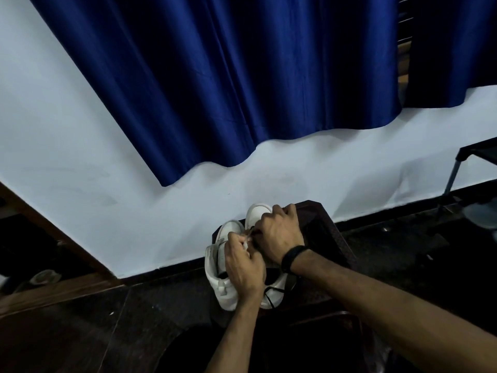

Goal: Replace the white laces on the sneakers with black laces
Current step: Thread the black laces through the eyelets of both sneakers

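My left hand has its fingers curled in, pinching something small and white between the fingertips, right where the two sneakers meet; I read it as a lace end, though it is too small to be sure. My right hand lies over the right sneaker, fingers bent down around its upper, with the fingertips tucked close against the left hand's. A thin black lace shows just at those fingertips, but I cannot tell whether the right hand pinches it or only touches the shoe. A black band circles the right wrist.

The left sneaker sits beside its mate, both white, toes pointing away from me toward the wall. More black lace trails loose near the heel of the right sneaker, below my right forearm. Both shoes rest on a dark stool with a patterned top, which stands against a white wall.

Above hangs a deep blue curtain. The dark floor spreads out around the stool, and a metal-legged stand shows at the right edge.
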Demonstrator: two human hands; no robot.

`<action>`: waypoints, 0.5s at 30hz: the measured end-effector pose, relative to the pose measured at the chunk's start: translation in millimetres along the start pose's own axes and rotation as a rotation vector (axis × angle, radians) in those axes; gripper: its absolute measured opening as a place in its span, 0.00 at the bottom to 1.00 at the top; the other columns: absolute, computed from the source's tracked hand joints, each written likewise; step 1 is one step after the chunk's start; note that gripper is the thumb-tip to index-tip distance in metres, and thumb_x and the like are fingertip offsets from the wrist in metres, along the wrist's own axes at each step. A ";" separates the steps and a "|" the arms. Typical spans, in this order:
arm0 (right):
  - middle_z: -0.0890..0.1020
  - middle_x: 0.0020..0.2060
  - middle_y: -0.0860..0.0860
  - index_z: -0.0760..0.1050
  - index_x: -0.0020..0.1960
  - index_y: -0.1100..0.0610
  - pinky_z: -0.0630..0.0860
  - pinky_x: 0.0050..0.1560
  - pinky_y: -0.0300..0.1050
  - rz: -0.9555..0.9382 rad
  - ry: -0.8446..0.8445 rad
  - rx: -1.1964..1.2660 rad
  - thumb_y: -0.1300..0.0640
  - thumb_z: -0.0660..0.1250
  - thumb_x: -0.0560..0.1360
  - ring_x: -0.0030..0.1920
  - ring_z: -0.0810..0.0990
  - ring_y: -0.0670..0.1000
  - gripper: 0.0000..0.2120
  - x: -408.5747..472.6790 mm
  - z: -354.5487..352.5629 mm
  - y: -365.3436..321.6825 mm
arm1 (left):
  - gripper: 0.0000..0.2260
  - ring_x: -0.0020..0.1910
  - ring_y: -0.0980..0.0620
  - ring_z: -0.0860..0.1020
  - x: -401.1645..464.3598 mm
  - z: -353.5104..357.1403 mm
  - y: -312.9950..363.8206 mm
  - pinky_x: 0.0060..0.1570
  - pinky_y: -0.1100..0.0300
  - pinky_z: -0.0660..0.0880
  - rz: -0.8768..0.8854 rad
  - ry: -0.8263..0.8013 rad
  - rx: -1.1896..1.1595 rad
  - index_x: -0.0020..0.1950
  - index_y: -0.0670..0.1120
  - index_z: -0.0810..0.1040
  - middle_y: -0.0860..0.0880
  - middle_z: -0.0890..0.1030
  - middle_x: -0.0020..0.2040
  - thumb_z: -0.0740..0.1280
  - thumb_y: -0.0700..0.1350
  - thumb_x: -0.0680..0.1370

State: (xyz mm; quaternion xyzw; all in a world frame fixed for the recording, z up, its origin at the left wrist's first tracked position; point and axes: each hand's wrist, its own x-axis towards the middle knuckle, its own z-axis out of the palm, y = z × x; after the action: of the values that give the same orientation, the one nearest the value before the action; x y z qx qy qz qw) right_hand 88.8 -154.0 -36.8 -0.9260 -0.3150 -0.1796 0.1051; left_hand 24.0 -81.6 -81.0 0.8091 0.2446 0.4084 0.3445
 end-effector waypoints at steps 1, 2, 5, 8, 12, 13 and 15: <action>0.82 0.39 0.49 0.81 0.42 0.51 0.60 0.50 0.53 0.004 0.002 -0.004 0.43 0.60 0.73 0.50 0.74 0.54 0.16 -0.7 0.9 -0.8 | 0.07 0.44 0.48 0.75 0.1 -0.1 0.3 0.44 0.52 0.72 -0.003 0.003 0.002 0.42 0.43 0.71 0.48 0.79 0.41 0.65 0.32 0.73; 0.82 0.40 0.49 0.81 0.42 0.51 0.60 0.50 0.53 0.007 0.002 0.003 0.43 0.59 0.73 0.50 0.74 0.54 0.16 -1.1 1.0 -1.0 | 0.07 0.44 0.48 0.75 0.2 0.0 0.2 0.45 0.51 0.72 -0.006 0.003 0.004 0.42 0.44 0.71 0.48 0.79 0.41 0.66 0.32 0.73; 0.82 0.39 0.49 0.81 0.40 0.52 0.61 0.50 0.53 -0.012 0.000 0.023 0.43 0.59 0.72 0.49 0.75 0.54 0.16 1.1 -0.2 0.0 | 0.06 0.45 0.48 0.76 0.4 0.6 -0.3 0.46 0.51 0.73 -0.017 0.004 0.005 0.43 0.43 0.73 0.48 0.80 0.42 0.66 0.33 0.74; 0.81 0.34 0.51 0.79 0.35 0.53 0.61 0.48 0.53 -0.081 -0.036 -0.038 0.43 0.63 0.68 0.44 0.76 0.55 0.15 4.0 3.4 -1.6 | 0.06 0.45 0.48 0.76 -0.1 1.4 1.5 0.45 0.55 0.71 -0.039 0.011 0.016 0.43 0.43 0.73 0.47 0.80 0.42 0.65 0.33 0.73; 0.80 0.32 0.52 0.79 0.34 0.55 0.59 0.45 0.52 -0.155 -0.040 -0.117 0.43 0.65 0.67 0.41 0.76 0.55 0.16 9.0 11.8 1.5 | 0.06 0.45 0.45 0.76 -1.1 0.6 6.9 0.42 0.61 0.65 -0.077 0.026 0.082 0.46 0.41 0.73 0.44 0.79 0.43 0.65 0.32 0.72; 0.80 0.32 0.51 0.79 0.34 0.55 0.59 0.45 0.52 -0.168 -0.039 -0.104 0.42 0.62 0.68 0.41 0.77 0.55 0.17 9.8 10.1 4.4 | 0.07 0.45 0.43 0.76 -0.7 0.5 8.7 0.42 0.60 0.65 -0.089 0.031 0.107 0.47 0.41 0.74 0.43 0.79 0.44 0.65 0.33 0.71; 0.80 0.36 0.50 0.79 0.38 0.53 0.57 0.48 0.52 -0.199 -0.046 -0.046 0.45 0.58 0.71 0.46 0.76 0.55 0.16 9.5 2.2 13.6 | 0.08 0.45 0.41 0.77 0.5 1.6 11.2 0.42 0.55 0.67 -0.088 0.032 0.166 0.48 0.41 0.74 0.41 0.80 0.44 0.66 0.33 0.71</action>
State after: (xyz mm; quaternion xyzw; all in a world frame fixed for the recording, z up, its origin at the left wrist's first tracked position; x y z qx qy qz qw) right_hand 104.9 -158.7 -36.1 -0.8963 -0.4034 -0.1749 0.0580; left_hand 27.0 -89.0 -73.0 0.8167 0.3185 0.3841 0.2900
